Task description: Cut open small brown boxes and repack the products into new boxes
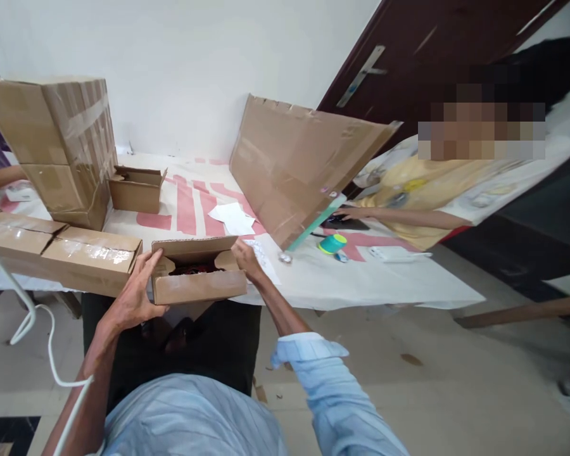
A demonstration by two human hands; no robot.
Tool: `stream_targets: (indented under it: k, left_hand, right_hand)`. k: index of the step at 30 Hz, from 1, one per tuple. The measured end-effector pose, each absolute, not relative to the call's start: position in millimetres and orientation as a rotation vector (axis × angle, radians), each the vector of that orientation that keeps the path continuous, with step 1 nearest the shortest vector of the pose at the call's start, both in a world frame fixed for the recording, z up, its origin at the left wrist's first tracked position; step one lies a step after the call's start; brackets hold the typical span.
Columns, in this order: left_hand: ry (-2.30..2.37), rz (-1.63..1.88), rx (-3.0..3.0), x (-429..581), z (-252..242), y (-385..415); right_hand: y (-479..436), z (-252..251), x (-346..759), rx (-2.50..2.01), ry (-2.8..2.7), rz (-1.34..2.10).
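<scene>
Our left hand (140, 294) grips the carton (199, 289) by its left end, our right hand (247, 259) pinches its far-right corner — dark-red contents (197, 269) inside, flaps (225, 260) not yet closed.

A carton (199, 288) is at the near edge of the table (351, 285), its contents (194, 270) hard to make out. Other boxes (92, 247) lie to its left; a cardboard panel (294, 171) stands behind, rightward.
</scene>
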State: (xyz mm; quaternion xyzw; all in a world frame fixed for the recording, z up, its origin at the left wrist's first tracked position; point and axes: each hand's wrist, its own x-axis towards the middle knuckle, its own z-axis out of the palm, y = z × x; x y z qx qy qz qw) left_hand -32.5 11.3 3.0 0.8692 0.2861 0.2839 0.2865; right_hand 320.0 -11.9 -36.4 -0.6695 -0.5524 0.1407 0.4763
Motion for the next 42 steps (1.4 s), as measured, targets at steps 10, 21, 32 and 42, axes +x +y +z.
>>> stream_targets:
  k: [10,21,32,42]
  left_hand:
    - [0.767,0.774,2.321,-26.3,1.0,20.1]
    - [0.753,0.793,2.336,-26.0,-0.9,23.7]
    - [0.763,0.767,2.359,-28.0,-3.1,27.0]
    - [0.735,0.812,2.333,-25.3,-6.6,29.8]
  right_hand:
    - [-66.8,24.7,286.5,-1.441,-1.898,-0.338]
    - [-118.2,1.9,255.4,-1.214,-1.982,-0.452]
    - [-86.1,21.1,254.5,-1.301,-2.202,0.089]
    - [-19.4,46.5,235.2,-1.714,-2.792,0.108]
